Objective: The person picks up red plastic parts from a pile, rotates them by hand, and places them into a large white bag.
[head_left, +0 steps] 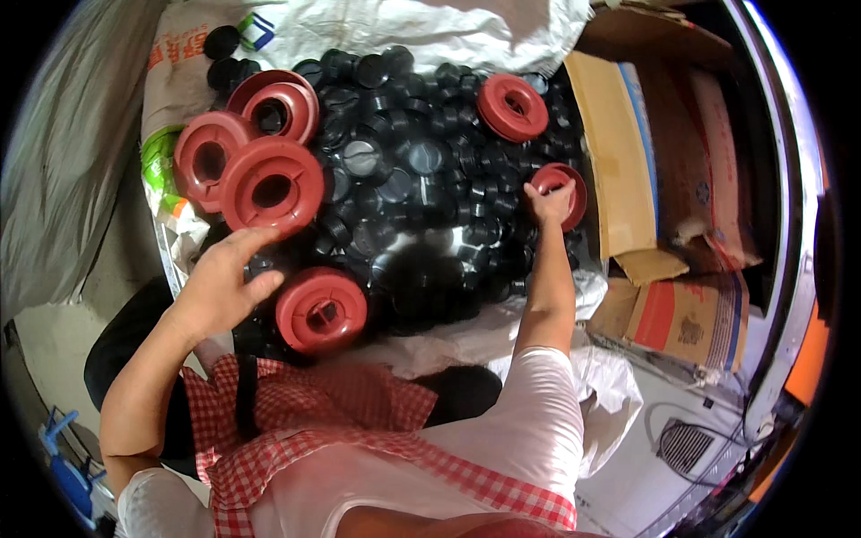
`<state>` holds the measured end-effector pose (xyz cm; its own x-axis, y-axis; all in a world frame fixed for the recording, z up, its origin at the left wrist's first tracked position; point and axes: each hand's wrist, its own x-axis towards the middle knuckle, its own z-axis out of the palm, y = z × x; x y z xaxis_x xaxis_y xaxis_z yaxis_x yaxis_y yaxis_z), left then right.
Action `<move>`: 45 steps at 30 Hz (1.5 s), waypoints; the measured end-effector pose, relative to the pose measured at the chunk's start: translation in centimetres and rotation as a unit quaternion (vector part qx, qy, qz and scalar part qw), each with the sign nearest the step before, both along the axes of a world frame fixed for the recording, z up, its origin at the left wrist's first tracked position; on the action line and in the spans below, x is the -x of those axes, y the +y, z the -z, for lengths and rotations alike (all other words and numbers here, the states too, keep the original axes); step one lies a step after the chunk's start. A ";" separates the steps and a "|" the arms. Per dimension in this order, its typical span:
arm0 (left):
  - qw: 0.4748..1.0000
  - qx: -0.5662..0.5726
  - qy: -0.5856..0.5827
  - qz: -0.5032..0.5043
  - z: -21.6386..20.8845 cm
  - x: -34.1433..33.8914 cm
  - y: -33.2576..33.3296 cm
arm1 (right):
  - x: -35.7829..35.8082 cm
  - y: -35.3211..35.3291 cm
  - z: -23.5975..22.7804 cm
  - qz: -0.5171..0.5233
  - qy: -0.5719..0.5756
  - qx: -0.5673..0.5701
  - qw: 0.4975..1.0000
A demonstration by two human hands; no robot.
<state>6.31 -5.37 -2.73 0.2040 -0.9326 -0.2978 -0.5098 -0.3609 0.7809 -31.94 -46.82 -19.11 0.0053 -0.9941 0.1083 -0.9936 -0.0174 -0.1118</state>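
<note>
My right hand reaches over the right side of the pile and grips a round red plastic piece by its rim, fingers inside its hollow. My left hand is open, thumb apart, with its fingertips at the lower edge of a red flanged ring; whether they touch it is unclear. Two more red pieces, a ring and a cup-like one, lie against that ring. Another red ring sits below, right of my left thumb. One red ring rests at the upper right.
Many round black caps are heaped on white woven sacking. An open cardboard box stands at the right, with a folded carton below it. A grey cloth hangs at the left. A white appliance with cables is at lower right.
</note>
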 end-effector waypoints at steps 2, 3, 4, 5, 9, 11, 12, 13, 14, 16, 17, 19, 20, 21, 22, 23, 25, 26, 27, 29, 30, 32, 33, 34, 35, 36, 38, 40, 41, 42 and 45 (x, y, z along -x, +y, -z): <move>1.000 -0.012 0.028 0.000 0.1 0.0 0.2 | -2.1 1.1 -1.4 0.053 0.005 -0.036 0.998; 0.998 -0.031 0.063 -0.003 -0.3 0.2 0.1 | -2.6 1.9 -2.2 0.077 0.027 -0.048 0.995; 0.994 -0.051 0.098 -0.004 -0.6 0.2 0.1 | -2.9 2.7 -2.7 0.104 0.049 -0.060 0.992; 0.994 -0.039 0.102 -0.007 -0.6 0.2 0.2 | -2.9 3.4 -2.4 0.088 0.022 -0.023 0.996; 0.977 -0.006 0.207 -0.047 0.5 1.0 0.0 | -2.2 8.8 -4.2 -0.093 -0.422 0.007 0.902; 0.944 0.018 0.303 -0.125 1.7 1.4 0.9 | -6.8 17.2 -11.4 -0.085 -0.622 -0.231 0.743; 0.925 0.055 0.346 -0.147 2.0 1.9 0.9 | -8.5 21.6 -14.3 -0.144 -0.730 -0.299 0.597; 0.915 0.086 0.359 -0.163 1.7 2.6 0.7 | -9.5 25.6 -16.7 -0.148 -0.753 -0.351 0.537; 0.882 0.081 0.435 -0.161 1.1 3.3 0.9 | -9.7 28.7 -17.8 -0.167 -0.745 -0.419 0.492; 0.749 0.029 0.660 -0.044 -1.9 3.7 0.7 | -10.5 33.7 -19.1 -0.226 -0.728 -0.499 0.412; 0.733 0.014 0.680 -0.002 -1.7 3.8 1.0 | -11.0 35.9 -19.9 -0.265 -0.722 -0.511 0.384; 0.775 0.018 0.632 -0.009 -2.3 3.8 2.0 | -11.8 38.3 -20.8 -0.272 -0.714 -0.486 0.425; 0.776 0.025 0.630 -0.017 -2.3 3.7 2.4 | -12.1 39.3 -21.2 -0.273 -0.710 -0.470 0.448; 0.775 0.032 0.631 -0.024 -2.3 3.6 2.8 | -12.2 40.3 -21.8 -0.273 -0.704 -0.454 0.473; 0.774 0.039 0.631 -0.031 -2.4 3.4 3.2 | -12.3 41.2 -22.4 -0.271 -0.698 -0.437 0.498; 0.782 0.049 0.620 -0.020 -2.7 3.1 3.6 | -12.4 42.0 -22.9 -0.270 -0.691 -0.420 0.522; 0.798 0.070 0.598 -0.003 -3.1 2.3 4.4 | -12.2 43.4 -23.3 -0.212 -0.704 -0.409 0.541; 0.805 0.074 0.589 0.003 -2.9 2.2 4.4 | -11.9 43.9 -23.2 -0.155 -0.722 -0.411 0.535; 0.800 0.071 0.595 0.003 -2.6 2.1 4.7 | -12.0 44.2 -23.6 -0.110 -0.773 -0.429 0.454; 0.790 0.065 0.609 0.004 -2.5 2.0 5.2 | -10.6 44.2 -23.7 -0.038 -0.792 -0.396 0.463; 0.819 0.088 0.568 -0.008 -2.4 1.7 5.2 | -8.3 43.6 -22.4 -0.011 -0.759 -0.344 0.553; 0.831 0.154 0.524 -0.109 -1.1 0.5 5.1 | -7.7 44.7 -25.2 0.074 -0.656 -0.181 0.729; 0.839 0.170 0.497 -0.140 -0.9 0.0 4.5 | -0.5 43.2 -22.6 0.009 -0.579 -0.106 0.808; 0.834 0.177 0.486 -0.192 -0.7 -0.7 4.1 | 3.1 42.9 -22.0 -0.053 -0.516 0.050 0.854; 0.834 0.185 0.444 -0.268 0.5 -1.7 3.8 | 6.3 42.8 -22.4 -0.044 -0.384 0.114 0.915; 0.854 0.186 0.381 -0.303 1.9 -2.7 3.2 | 9.8 42.8 -22.0 0.008 -0.387 0.108 0.916; 0.883 0.139 0.266 -0.362 4.8 -4.1 2.3 | 16.3 43.0 -21.4 -0.007 -0.112 -0.019 0.994; 0.905 0.100 0.194 -0.364 5.0 -3.4 1.2 | 25.5 43.3 -17.8 0.058 0.064 -0.138 0.987; 0.908 0.108 0.169 -0.368 5.7 -3.7 1.8 | 21.4 43.0 -19.0 0.048 0.104 -0.123 0.986; 0.910 0.121 0.145 -0.370 5.9 -3.9 2.1 | 16.7 43.1 -21.3 0.044 0.145 -0.103 0.983; 0.905 0.235 0.215 -0.281 2.3 -1.2 2.8 | 9.3 40.7 -19.6 -0.039 -0.208 0.049 0.976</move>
